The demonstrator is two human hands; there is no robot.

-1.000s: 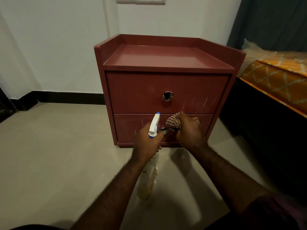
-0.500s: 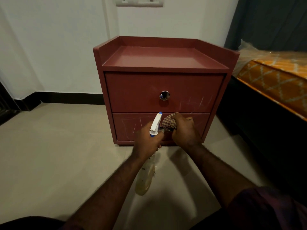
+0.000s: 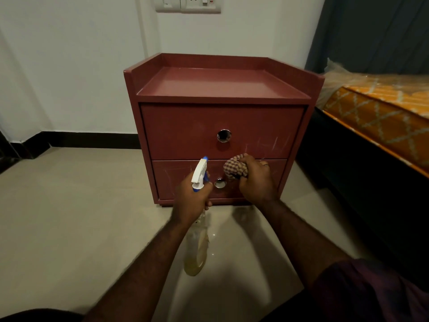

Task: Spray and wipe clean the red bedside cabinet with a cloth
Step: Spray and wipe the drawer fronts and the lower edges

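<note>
Both forearms are bare and reach forward from the lower edge, converging toward the middle. The left grip (image 3: 191, 199) has its back to the camera and its knuckles up, with the fingers curled round the neck of a bottle (image 3: 196, 249). The wrist is roughly straight. The right grip (image 3: 257, 182) is just beside it, slightly higher and not touching, with fingers and thumb bunched round a cloth (image 3: 233, 168). One finger wears a ring (image 3: 265, 165). A dark sleeve (image 3: 371, 293) covers the right upper arm.
</note>
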